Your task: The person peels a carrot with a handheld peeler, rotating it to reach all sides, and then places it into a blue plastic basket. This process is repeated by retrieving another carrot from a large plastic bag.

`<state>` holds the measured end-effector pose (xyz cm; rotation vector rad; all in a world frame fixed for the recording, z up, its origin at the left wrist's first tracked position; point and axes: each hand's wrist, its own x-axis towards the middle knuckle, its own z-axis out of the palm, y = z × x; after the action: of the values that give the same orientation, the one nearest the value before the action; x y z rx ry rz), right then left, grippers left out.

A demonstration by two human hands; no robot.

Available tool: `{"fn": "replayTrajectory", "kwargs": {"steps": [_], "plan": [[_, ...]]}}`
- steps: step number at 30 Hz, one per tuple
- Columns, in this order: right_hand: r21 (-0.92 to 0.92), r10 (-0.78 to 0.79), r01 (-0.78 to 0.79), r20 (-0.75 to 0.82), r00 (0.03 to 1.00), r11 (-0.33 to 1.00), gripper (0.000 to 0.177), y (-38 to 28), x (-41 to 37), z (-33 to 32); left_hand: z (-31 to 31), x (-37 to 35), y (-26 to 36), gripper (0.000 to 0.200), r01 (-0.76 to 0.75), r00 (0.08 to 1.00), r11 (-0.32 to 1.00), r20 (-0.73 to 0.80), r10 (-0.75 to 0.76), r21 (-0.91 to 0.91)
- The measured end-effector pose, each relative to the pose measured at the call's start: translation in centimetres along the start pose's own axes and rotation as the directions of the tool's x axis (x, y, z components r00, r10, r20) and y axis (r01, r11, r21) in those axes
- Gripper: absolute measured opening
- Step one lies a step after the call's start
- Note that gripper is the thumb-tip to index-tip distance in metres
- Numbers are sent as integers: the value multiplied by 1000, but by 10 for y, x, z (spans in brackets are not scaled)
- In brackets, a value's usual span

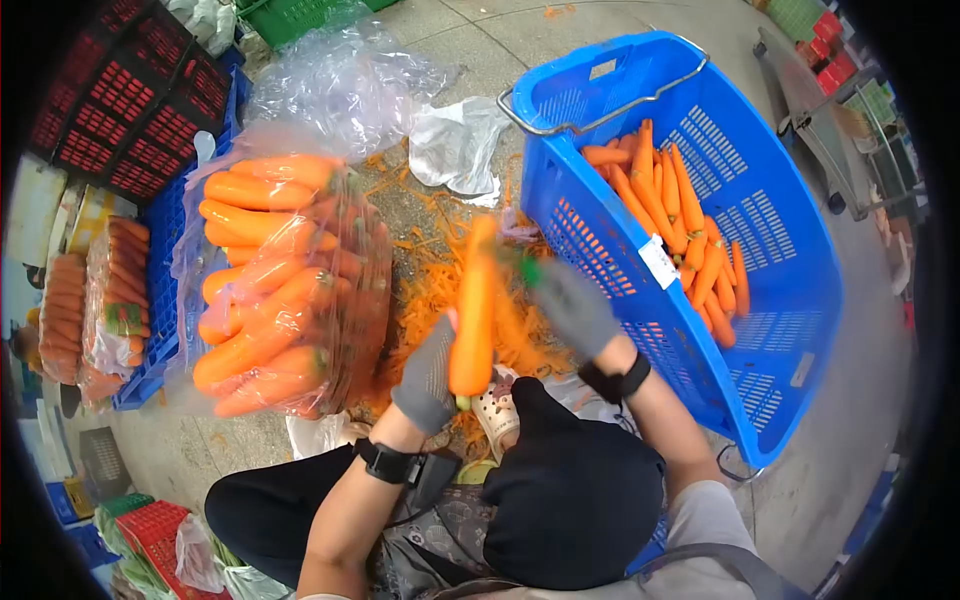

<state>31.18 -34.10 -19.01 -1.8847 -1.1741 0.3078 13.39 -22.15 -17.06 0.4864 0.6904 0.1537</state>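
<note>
My left hand [428, 378], in a grey glove, is closed round the lower part of a large orange carrot [473, 325] held upright over the floor. My right hand [575, 306], also gloved in grey, grips a green-handled peeler [527, 268] beside the carrot's upper end. Motion smears the peeler, so its blade and any contact with the carrot cannot be made out. Orange peelings [425, 300] lie heaped on the floor beneath both hands. To the left stands an opened clear plastic bag [350, 290] packed with carrots [270, 240].
A blue slatted basket [745, 400] with a metal handle stands tilted at right, holding several carrots [700, 250]. Crumpled clear plastic [335, 85] and a white sheet [455, 148] lie ahead. Black and red crates [125, 100] and more bagged carrots [118, 290] are at far left.
</note>
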Motion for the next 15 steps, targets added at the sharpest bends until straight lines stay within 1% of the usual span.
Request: {"fn": "replayTrajectory", "kwargs": {"steps": [1,2,3,4,5,6,7,8,10,11,13,14,15], "plan": [[70,167,-160,-105,980,985,24,5,19,-1,-2,-6,-3,48,64,998,995,9,-65,78],[73,164,-157,-101,981,985,24,7,19,-2,-1,-12,-7,48,127,991,980,14,-131,153],[79,168,-159,-127,977,984,24,9,16,-4,4,-17,-9,50,116,993,992,-17,-115,58],[89,162,-150,-156,974,985,24,6,22,0,-2,-11,-3,50,105,994,992,-23,-104,63],[87,14,-6,-100,995,996,24,-10,4,-1,-8,-4,-2,51,60,997,998,-39,-61,-26],[32,-130,129,28,991,991,24,-17,-14,2,-15,3,-2,52,14,998,993,-57,-21,-114],[-8,-263,268,156,952,963,25,-21,-26,5,-20,7,1,53,62,998,988,29,-59,-138],[-9,-260,264,156,953,964,25,-23,-33,9,-20,8,0,53,66,998,988,29,-62,-138],[-17,-270,288,302,914,957,25,-30,-43,18,-11,6,0,54,77,995,977,-48,-89,-200],[-25,-264,285,300,916,958,25,-30,-41,19,-12,7,1,54,84,995,976,-40,-94,-199],[-83,-383,420,281,880,904,24,-30,-31,21,-11,3,10,55,-1,998,998,69,6,-69],[-85,-377,415,284,881,906,24,-31,-26,21,-9,-2,15,56,-30,1000,999,2,30,-12],[-40,-393,421,285,874,906,25,-35,-18,22,-12,-3,22,56,-12,1000,1000,13,12,-12]]}}
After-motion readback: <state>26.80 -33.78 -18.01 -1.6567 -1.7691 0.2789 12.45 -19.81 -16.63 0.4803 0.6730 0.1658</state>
